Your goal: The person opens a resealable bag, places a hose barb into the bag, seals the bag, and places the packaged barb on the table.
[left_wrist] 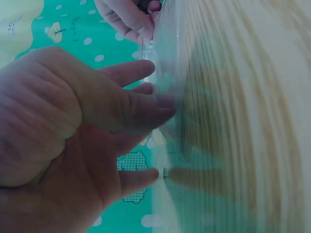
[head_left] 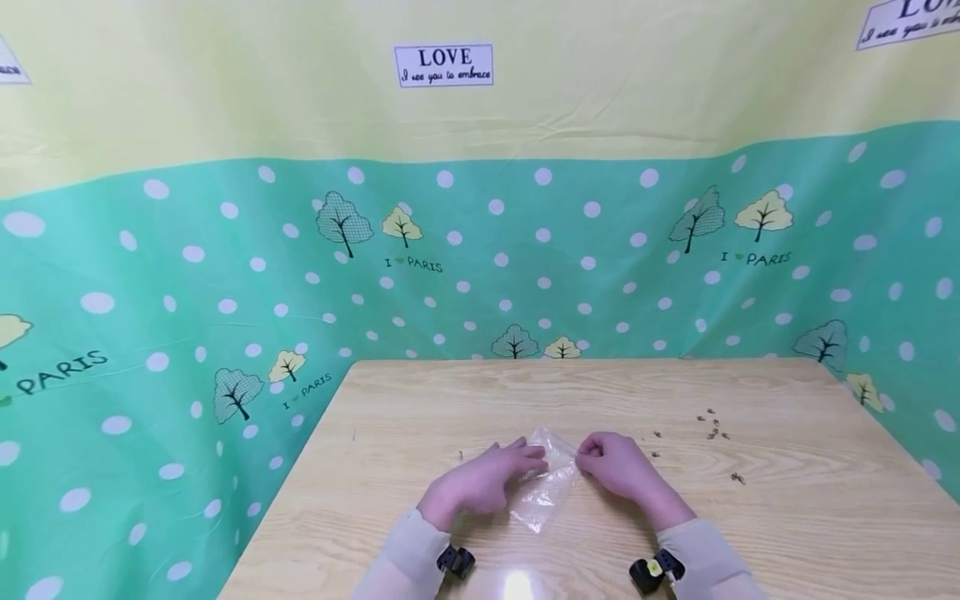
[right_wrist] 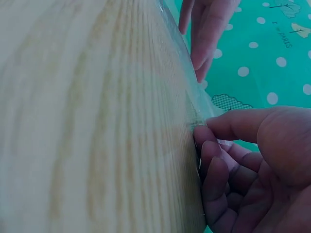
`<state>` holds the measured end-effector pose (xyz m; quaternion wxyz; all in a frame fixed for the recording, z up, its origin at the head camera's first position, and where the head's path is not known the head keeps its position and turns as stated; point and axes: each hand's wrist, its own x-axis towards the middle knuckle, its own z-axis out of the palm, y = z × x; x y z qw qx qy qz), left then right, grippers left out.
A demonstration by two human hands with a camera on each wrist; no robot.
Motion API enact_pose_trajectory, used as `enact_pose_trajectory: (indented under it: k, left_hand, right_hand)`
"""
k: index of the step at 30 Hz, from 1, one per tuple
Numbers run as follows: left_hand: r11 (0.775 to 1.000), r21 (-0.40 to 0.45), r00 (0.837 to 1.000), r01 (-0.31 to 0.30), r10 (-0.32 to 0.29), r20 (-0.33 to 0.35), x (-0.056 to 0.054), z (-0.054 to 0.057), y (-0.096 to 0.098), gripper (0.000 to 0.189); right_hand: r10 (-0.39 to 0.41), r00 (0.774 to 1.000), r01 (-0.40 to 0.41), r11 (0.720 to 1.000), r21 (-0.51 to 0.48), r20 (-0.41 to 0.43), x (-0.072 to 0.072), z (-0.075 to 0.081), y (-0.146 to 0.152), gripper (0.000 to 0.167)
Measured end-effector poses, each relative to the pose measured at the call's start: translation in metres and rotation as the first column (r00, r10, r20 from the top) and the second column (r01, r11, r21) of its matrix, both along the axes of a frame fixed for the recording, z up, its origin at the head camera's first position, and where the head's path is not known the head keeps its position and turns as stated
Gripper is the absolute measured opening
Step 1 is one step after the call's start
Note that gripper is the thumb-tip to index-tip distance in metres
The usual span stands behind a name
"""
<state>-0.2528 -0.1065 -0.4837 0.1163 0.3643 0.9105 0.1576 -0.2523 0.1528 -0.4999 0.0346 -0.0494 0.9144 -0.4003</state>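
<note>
A clear plastic bag (head_left: pixel 542 500) lies flat on the wooden table, slanted between the two hands. My left hand (head_left: pixel 486 482) rests on its left side, the fingers spread and loosely straight. In the left wrist view the thumb (left_wrist: pixel 150 114) touches the film close over the tabletop. At the bag's right edge, my right hand (head_left: pixel 621 467) pinches the film between thumb and forefinger. The right wrist view shows that pinch (right_wrist: pixel 209 127) low beside the table surface, the other fingers curled in.
Several small dark bits (head_left: pixel 712 435) lie scattered on the table (head_left: pixel 810 467) right of the right hand. A tiny piece (head_left: pixel 461 455) lies left of the left hand. Behind the table hangs a green and yellow curtain (head_left: pixel 420 292). Both wrists wear black camera bands.
</note>
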Motion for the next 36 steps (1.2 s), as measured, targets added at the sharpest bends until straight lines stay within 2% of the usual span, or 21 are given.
enact_pose_trajectory:
  k: [5, 7, 15, 24, 32, 36]
  left_hand:
    - [0.999, 0.040, 1.000, 0.009, -0.009, -0.018, -0.001, 0.003, 0.003, 0.071]
    - [0.998, 0.058, 1.000, 0.019, -0.018, -0.025, -0.002, 0.004, 0.004, 0.068]
    - [0.998, 0.068, 1.000, 0.012, -0.013, 0.016, -0.002, 0.002, 0.008, 0.068]
    - [1.000, -0.005, 1.000, 0.028, -0.028, -0.007, 0.003, 0.000, 0.011, 0.070]
    - [0.999, 0.000, 0.999, 0.041, -0.041, 0.000, 0.003, -0.002, 0.009, 0.073]
    - [1.000, 0.008, 0.999, 0.021, -0.021, -0.029, 0.002, -0.001, 0.008, 0.079]
  right_hand:
    - [-0.012, 0.999, 0.013, 0.999, -0.030, 0.034, -0.001, 0.000, 0.000, 0.006]
    - [-0.028, 0.999, 0.030, 0.999, -0.032, 0.045, -0.002, 0.000, 0.000, 0.006]
    - [-0.050, 0.998, 0.054, 0.996, -0.074, 0.049, -0.002, 0.003, 0.001, 0.007]
    - [-0.043, 0.995, 0.052, 0.993, -0.107, 0.090, -0.001, 0.005, 0.001, 0.010]
    - [-0.007, 0.997, 0.011, 0.999, -0.048, 0.080, 0.001, 0.007, 0.002, 0.017]
    - [-0.003, 0.997, 0.004, 1.000, -0.020, 0.078, 0.001, 0.007, 0.002, 0.015]
